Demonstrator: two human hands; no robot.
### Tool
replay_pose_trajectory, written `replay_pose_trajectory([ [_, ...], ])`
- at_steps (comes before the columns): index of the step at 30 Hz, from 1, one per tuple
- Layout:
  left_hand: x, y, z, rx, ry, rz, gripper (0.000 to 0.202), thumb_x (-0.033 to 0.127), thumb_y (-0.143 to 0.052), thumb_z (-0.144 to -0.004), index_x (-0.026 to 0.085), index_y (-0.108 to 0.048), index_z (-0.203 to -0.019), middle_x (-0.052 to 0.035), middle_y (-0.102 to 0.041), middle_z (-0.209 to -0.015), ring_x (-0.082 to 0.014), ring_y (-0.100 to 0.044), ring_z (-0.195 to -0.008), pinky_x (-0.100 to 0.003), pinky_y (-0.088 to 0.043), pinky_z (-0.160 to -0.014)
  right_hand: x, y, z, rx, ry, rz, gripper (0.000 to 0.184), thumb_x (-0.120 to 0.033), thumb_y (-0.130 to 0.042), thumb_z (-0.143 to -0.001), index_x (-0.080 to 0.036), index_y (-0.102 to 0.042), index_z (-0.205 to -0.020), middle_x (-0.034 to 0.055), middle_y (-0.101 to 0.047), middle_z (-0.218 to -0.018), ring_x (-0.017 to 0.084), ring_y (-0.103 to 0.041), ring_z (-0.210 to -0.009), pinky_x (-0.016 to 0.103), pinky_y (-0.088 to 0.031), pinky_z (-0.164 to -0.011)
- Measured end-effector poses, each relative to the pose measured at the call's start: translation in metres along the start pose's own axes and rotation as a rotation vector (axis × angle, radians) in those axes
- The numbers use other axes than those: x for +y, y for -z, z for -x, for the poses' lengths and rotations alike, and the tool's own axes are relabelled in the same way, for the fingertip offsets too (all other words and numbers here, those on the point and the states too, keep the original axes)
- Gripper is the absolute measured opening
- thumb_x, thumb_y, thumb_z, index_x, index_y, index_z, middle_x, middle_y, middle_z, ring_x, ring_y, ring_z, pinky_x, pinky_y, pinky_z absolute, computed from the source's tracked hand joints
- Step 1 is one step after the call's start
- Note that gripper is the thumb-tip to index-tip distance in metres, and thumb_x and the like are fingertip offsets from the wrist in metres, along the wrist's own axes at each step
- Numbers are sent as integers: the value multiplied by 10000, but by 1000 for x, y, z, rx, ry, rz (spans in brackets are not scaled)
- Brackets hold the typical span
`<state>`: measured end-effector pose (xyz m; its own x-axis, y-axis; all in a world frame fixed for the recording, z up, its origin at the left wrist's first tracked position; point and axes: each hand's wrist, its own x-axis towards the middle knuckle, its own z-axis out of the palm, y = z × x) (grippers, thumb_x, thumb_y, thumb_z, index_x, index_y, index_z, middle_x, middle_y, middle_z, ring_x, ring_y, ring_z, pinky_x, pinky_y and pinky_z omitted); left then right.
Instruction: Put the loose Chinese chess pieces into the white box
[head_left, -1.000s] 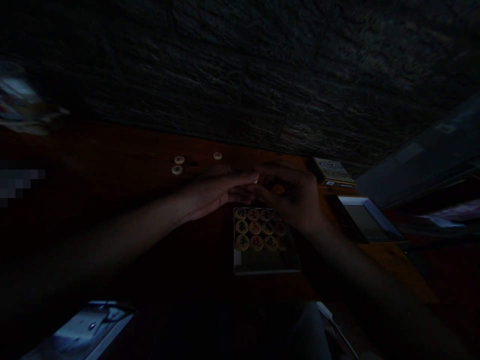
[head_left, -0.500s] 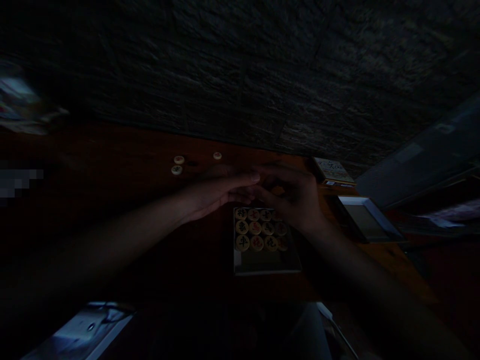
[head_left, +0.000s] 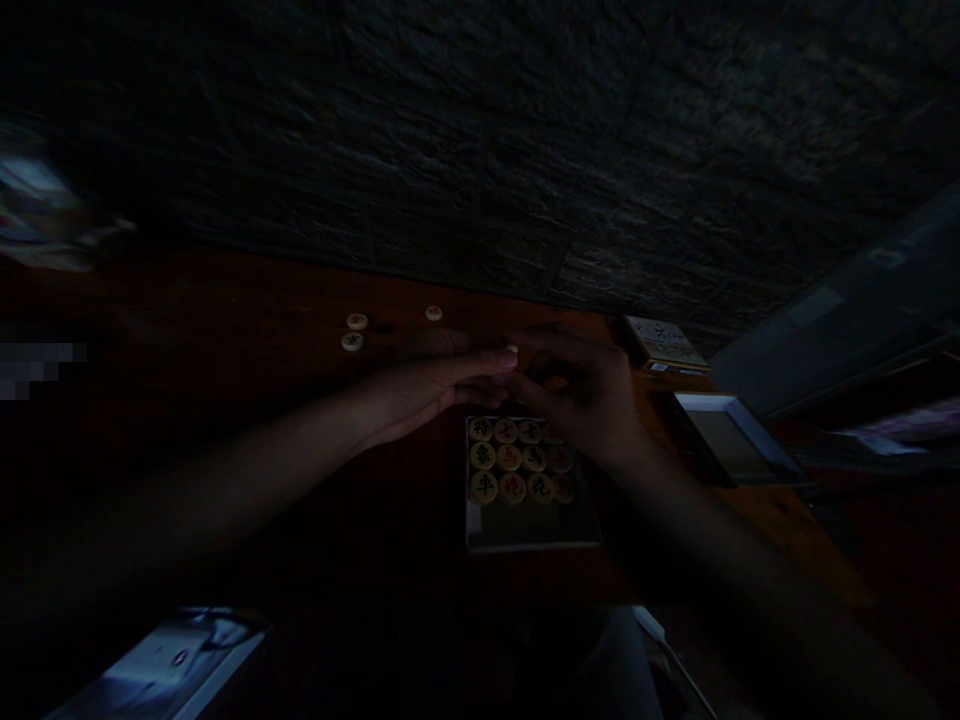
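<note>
My left hand (head_left: pixel 420 388) reaches in from the left, its thumb laid over its bent fingers. Against it, my right hand (head_left: pixel 589 385) curves in with thumb and fingertips pinched. A pale sliver of what looks like a Chinese chess piece (head_left: pixel 513 349) shows where the fingertips of both hands meet; most of it is hidden. Just below the hands lies an open shallow box (head_left: pixel 534 547) with rows of round Chinese chess pieces (head_left: pixel 509 458), marked in red and black. My right hand and its shadow partly cover the right column.
Beyond my left hand lie two pieces (head_left: pixel 354 332) close together and a single piece (head_left: pixel 433 313). At right are a printed box (head_left: pixel 667 342) and an open box lid (head_left: pixel 731 435). A dark brick wall (head_left: pixel 480 150) backs the wooden table (head_left: pixel 225 320).
Both hands stay almost in place over the box. A pale edge shows more clearly at the left thumb tip, and the right hand has shifted slightly left.
</note>
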<state>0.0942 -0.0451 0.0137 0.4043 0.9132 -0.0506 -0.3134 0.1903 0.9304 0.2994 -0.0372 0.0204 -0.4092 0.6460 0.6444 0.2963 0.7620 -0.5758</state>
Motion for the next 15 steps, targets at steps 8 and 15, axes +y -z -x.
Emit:
replay_pose_trajectory([
  [8,-1,0,0,-21,29,21,311,393,-917,-811,113,-813,-896,-95,-815,-874,-161,-757,-774,-280,-608,-783,1,0,1,18,11,22,313,-262,-838,-892,-225,-819,-1202,27,-784,-930,128,-686,-689,249,-546,-640],
  [15,1,0,-1,34,-94,2,208,251,-907,-830,151,-835,-998,-68,-829,-996,-159,-781,-877,-273,-630,-834,0,1,0,18,11,12,254,-234,-797,-909,-244,-832,-1160,37,-758,-970,123,-668,-680,247,-539,-604],
])
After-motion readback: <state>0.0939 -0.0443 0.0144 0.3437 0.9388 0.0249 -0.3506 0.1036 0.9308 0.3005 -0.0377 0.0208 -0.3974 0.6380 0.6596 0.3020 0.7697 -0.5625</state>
